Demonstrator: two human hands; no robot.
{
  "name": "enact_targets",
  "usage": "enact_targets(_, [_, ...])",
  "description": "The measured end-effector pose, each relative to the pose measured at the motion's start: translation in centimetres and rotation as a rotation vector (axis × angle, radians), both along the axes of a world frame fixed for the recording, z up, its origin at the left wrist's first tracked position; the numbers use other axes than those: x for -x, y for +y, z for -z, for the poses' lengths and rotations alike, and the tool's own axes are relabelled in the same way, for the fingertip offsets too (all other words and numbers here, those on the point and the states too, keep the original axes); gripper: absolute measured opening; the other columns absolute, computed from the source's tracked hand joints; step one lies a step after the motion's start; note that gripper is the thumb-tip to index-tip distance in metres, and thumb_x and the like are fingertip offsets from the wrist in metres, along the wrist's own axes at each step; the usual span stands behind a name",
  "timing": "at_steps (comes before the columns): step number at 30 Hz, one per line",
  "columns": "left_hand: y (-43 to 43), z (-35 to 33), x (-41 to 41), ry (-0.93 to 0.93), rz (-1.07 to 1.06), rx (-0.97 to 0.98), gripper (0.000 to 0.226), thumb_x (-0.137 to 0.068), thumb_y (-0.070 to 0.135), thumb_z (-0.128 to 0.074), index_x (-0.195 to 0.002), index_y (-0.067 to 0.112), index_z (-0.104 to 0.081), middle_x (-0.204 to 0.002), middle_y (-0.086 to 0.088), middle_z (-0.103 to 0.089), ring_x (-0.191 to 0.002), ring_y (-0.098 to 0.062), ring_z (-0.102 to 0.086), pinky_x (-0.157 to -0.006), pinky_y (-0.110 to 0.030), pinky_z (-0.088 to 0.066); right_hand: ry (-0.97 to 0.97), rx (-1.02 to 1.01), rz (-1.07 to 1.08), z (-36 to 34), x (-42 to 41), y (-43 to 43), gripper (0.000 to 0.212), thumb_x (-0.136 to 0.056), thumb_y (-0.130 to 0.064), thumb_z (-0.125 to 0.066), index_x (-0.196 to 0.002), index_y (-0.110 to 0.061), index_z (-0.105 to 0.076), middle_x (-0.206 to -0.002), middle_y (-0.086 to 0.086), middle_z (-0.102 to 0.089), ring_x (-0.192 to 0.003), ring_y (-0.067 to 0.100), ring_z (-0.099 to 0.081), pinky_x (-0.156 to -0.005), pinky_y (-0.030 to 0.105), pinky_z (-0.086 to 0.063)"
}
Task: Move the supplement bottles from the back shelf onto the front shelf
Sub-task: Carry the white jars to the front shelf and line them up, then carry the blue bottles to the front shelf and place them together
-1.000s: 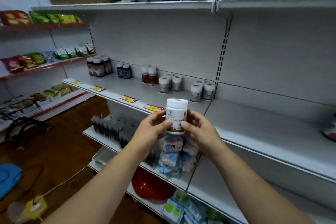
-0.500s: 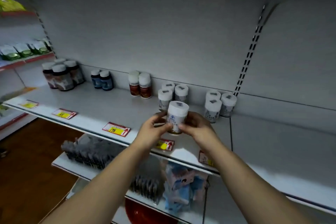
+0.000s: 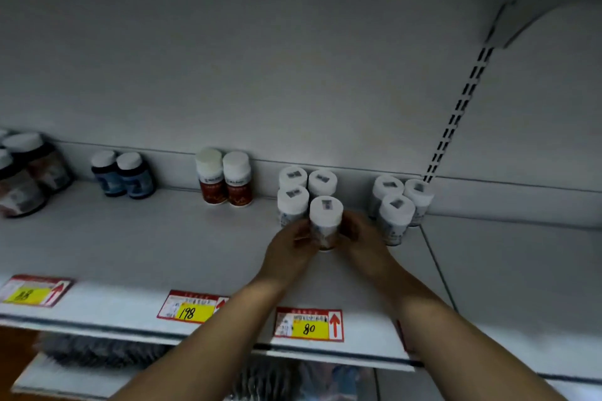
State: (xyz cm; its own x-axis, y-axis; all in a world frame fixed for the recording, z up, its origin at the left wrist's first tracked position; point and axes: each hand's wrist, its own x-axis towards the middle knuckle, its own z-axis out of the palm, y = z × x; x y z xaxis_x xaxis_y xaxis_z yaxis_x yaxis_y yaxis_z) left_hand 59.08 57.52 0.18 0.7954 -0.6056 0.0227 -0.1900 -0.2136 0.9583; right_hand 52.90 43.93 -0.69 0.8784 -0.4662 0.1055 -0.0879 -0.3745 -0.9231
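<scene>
Both hands hold one white-capped supplement bottle [image 3: 325, 221] upright, its base at or just above the white shelf [image 3: 163, 244]. My left hand [image 3: 290, 246] grips its left side and my right hand [image 3: 361, 238] its right side. The bottle stands just right of and in front of three matching white bottles [image 3: 293, 195]. Another group of three white bottles [image 3: 395, 205] stands to the right, near the back wall.
Along the back of the shelf stand two red-labelled bottles [image 3: 224, 179], two blue bottles [image 3: 123, 176] and dark jars [image 3: 26, 172] at far left. Price tags [image 3: 309, 324] line the front edge. A slotted upright [image 3: 456, 114] divides the bays.
The view has closed in on the shelf. My two hands carried the bottle forward and down, from in front of the shelf edge to beside the cluster of white bottles.
</scene>
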Motion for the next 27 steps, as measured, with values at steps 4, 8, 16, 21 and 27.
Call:
enact_targets(4, [-0.1, 0.6, -0.6, -0.039, 0.03, -0.071, 0.039, -0.082, 0.005, -0.058, -0.12, 0.014, -0.056, -0.117, -0.003, -0.063, -0.109, -0.017, -0.059, -0.096, -0.027, -0.043, 0.024, 0.098, 0.059, 0.5, -1.9, -0.5, 0.034, -0.078, -0.007, -0.068, -0.111, -0.004, -0.06, -0.109, 0.001, -0.065, -0.096, 0.007, -0.06, -0.069, -0.001, -0.04])
enact_targets(8, [-0.3, 1.2, -1.0, -0.01, 0.047, -0.09, 0.044, -0.084, 0.003, -0.056, -0.125, 0.017, -0.051, -0.111, 0.005, -0.057, -0.106, -0.011, -0.055, -0.091, -0.02, -0.039, 0.031, 0.073, 0.079, 1.0, -2.7, -0.7, 0.038, -0.076, -0.003, -0.067, -0.114, -0.005, -0.059, -0.114, 0.007, -0.066, -0.106, 0.016, -0.061, -0.078, 0.013, -0.044])
enact_targets(16, [0.1, 0.6, -0.7, 0.018, 0.006, -0.089, 0.041, -0.084, 0.004, -0.057, -0.124, 0.016, -0.054, -0.118, -0.003, -0.06, -0.108, -0.015, -0.056, -0.096, -0.025, -0.041, -0.012, -0.036, 0.076, -0.1, -1.9, -0.3, 0.041, -0.079, 0.005, -0.063, -0.119, -0.002, -0.054, -0.109, -0.002, -0.056, -0.101, 0.01, -0.052, -0.066, -0.004, -0.039])
enact_targets(21, [0.9, -1.0, 0.1, -0.045, -0.108, -0.056, 0.031, -0.083, 0.006, -0.059, -0.114, 0.011, -0.062, -0.112, -0.006, -0.066, -0.104, -0.019, -0.06, -0.097, -0.031, -0.044, -0.067, -0.133, 0.19, -1.4, -0.2, 0.2, 0.051, -0.082, 0.003, -0.061, -0.13, -0.005, -0.045, -0.132, 0.01, -0.051, -0.123, 0.022, -0.049, -0.093, 0.022, -0.039])
enact_targets(27, [-0.6, -5.3, 3.7, -0.039, 0.004, 0.098, 0.033, -0.084, 0.001, -0.055, -0.117, 0.008, -0.058, -0.103, -0.005, -0.062, -0.099, -0.02, -0.058, -0.091, -0.03, -0.046, -0.187, -0.151, 0.295, -5.5, 4.3, 0.7, 0.051, -0.083, 0.007, -0.058, -0.131, -0.004, -0.045, -0.133, 0.013, -0.051, -0.12, 0.021, -0.05, -0.094, 0.023, -0.042])
